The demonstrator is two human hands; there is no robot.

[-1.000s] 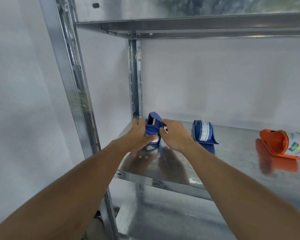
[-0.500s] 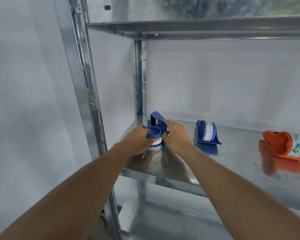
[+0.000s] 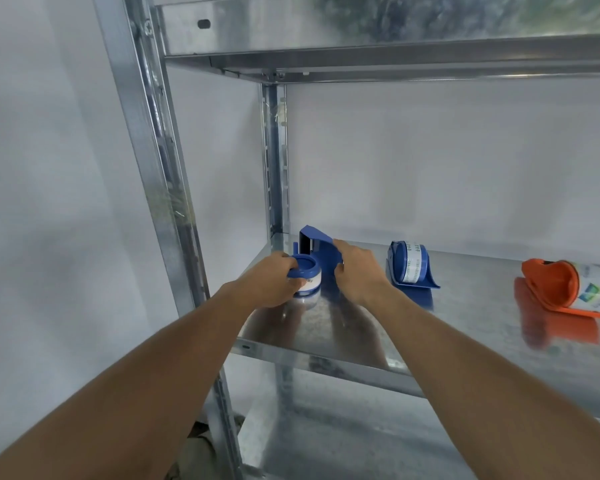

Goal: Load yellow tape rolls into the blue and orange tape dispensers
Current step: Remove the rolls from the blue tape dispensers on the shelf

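blue plastic dispenser [image 3: 321, 252] on galvanized shelf [image 3: 465, 317] — both hands [image 3: 271, 284] [image 3: 359, 271] gripping.

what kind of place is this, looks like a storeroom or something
Probably a storage or stockroom corner, though little of the room shows. A bare galvanised metal shelving unit stands against plain white walls, and its shelf holds only tape dispensers: two blue and one orange.

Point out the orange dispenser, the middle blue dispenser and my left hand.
orange dispenser [image 3: 549, 284]: head view, orange shell.
middle blue dispenser [image 3: 400, 263]: head view, blue side.
left hand [image 3: 269, 284]: head view, back of hand.
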